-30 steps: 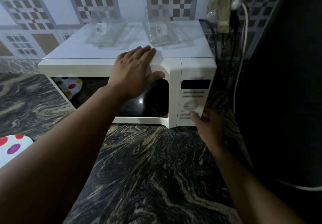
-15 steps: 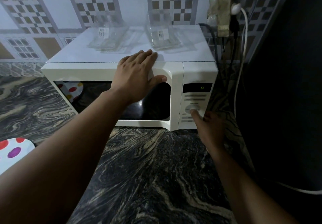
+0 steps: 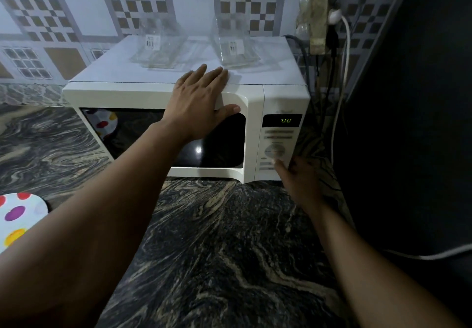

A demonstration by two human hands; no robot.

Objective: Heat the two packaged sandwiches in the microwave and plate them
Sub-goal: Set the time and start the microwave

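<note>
A white microwave (image 3: 281,98) stands on the dark marbled counter with its door closed. My left hand (image 3: 201,100) lies flat over the door's top edge, fingers straight on the roof, thumb on the door front. My right hand (image 3: 296,177) points its forefinger at the round dial on the control panel (image 3: 277,149); the other fingers are curled. The display (image 3: 286,120) glows green. Two clear empty sandwich packages (image 3: 158,47) (image 3: 236,47) sit on the microwave's roof. The sandwiches are not visible through the dark window.
A white plate with coloured dots (image 3: 18,218) lies on the counter (image 3: 217,251) at the left edge; its reflection shows in the door glass. White and dark cables (image 3: 342,72) hang from a wall socket right of the microwave. A dark surface fills the right side.
The display has lit up with green digits. My right forefinger has stayed on the panel, shifting slightly up to the dial. The left hand has stayed on the door top.
</note>
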